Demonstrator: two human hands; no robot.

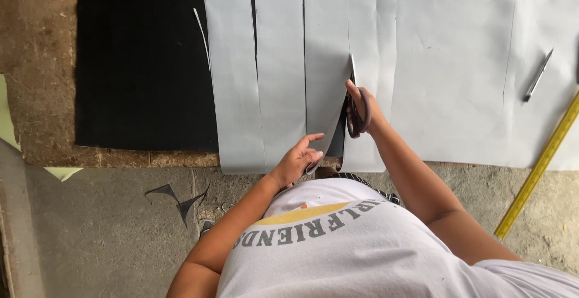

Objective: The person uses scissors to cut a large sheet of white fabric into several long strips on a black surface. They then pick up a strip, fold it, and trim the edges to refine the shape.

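A large grey sheet (458, 63) lies spread on the floor, its left part cut into long strips (280, 75). My right hand (362, 108) grips purple-handled scissors (357, 102), whose blade points away from me along a cut line in the sheet. My left hand (298, 159) pinches the near end of the strip beside the cut and lifts it slightly, showing its dark underside.
A black mat (142, 63) lies left of the strips on a brown board (36, 63). A pen (538, 75) rests on the sheet at the right. A yellow ruler (540, 165) runs diagonally at the right edge. Dark offcuts (181, 198) lie on the concrete floor.
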